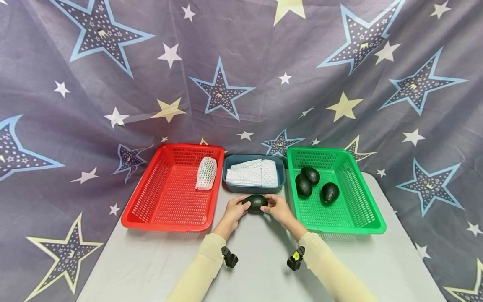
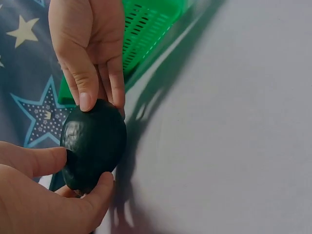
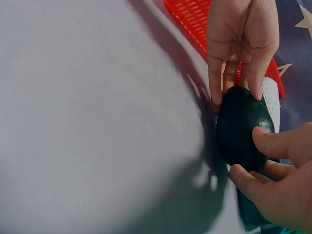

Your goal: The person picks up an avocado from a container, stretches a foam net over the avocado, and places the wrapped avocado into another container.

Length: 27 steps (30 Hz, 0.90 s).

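A dark green avocado (image 1: pixel 255 203) is held between both hands in front of the blue bin. My left hand (image 1: pixel 235 210) pinches one end with thumb and fingers, and my right hand (image 1: pixel 278 208) pinches the other end. In the left wrist view the avocado (image 2: pixel 95 146) lies lengthwise between the two sets of fingertips, its stem end at the left hand. Its shadow falls on the table beside it. White foam net sleeves (image 1: pixel 249 173) lie in the blue bin (image 1: pixel 253 189). Several more avocados (image 1: pixel 329 193) rest in the green basket (image 1: pixel 339 228).
On the left stands a red basket (image 1: pixel 166 226) with one white net-wrapped item (image 1: pixel 206 173) at its right side. The light grey table (image 1: pixel 256 268) runs under everything. A star-patterned curtain (image 1: pixel 241 71) hangs behind the baskets.
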### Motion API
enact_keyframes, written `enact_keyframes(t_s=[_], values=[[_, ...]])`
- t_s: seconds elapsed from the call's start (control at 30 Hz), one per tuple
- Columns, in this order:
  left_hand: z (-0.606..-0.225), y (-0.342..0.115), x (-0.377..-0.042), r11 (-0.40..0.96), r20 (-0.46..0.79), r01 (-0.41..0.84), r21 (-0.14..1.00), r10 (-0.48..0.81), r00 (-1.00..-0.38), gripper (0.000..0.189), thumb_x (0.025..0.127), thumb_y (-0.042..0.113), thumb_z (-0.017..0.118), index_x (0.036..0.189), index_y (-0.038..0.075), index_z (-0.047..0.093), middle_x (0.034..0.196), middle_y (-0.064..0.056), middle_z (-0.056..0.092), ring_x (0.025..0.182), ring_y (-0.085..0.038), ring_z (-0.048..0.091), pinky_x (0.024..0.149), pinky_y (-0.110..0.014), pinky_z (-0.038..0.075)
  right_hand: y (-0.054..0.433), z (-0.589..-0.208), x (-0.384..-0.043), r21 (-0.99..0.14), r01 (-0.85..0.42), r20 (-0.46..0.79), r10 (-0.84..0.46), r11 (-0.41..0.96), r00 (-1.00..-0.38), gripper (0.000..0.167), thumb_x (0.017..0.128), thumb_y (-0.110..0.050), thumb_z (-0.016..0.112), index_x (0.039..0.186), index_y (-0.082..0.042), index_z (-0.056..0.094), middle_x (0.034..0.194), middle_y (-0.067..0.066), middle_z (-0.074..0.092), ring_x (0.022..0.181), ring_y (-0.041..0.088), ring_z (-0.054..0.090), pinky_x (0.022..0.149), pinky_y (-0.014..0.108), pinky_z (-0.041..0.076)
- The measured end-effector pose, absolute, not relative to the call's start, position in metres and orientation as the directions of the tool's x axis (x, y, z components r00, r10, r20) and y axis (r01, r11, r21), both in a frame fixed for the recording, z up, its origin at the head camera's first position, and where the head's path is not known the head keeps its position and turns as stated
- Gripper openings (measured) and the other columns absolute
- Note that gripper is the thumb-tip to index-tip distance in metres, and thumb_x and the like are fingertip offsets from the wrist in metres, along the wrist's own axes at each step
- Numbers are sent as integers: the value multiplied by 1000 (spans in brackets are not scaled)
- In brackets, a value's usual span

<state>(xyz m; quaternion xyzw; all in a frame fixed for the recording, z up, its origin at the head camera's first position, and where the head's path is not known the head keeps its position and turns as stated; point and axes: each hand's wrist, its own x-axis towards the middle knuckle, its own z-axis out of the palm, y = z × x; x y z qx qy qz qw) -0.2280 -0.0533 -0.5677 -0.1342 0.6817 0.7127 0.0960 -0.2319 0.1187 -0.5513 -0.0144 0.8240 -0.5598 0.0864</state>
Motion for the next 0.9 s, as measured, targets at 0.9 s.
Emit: enact_keyframes(t_s=[0.9], values=[[-572,-53,-225,-72,-344,-342,937,-11,-939,45,100,6,61,143,-6,51,143,-29,55,125,-30,58,109,-48,49,113,-555,-227,-916,101,-131,-53,388,-990,46,86,7,74,130,10,60,121,30,67,112,39,65,90,39,58]])
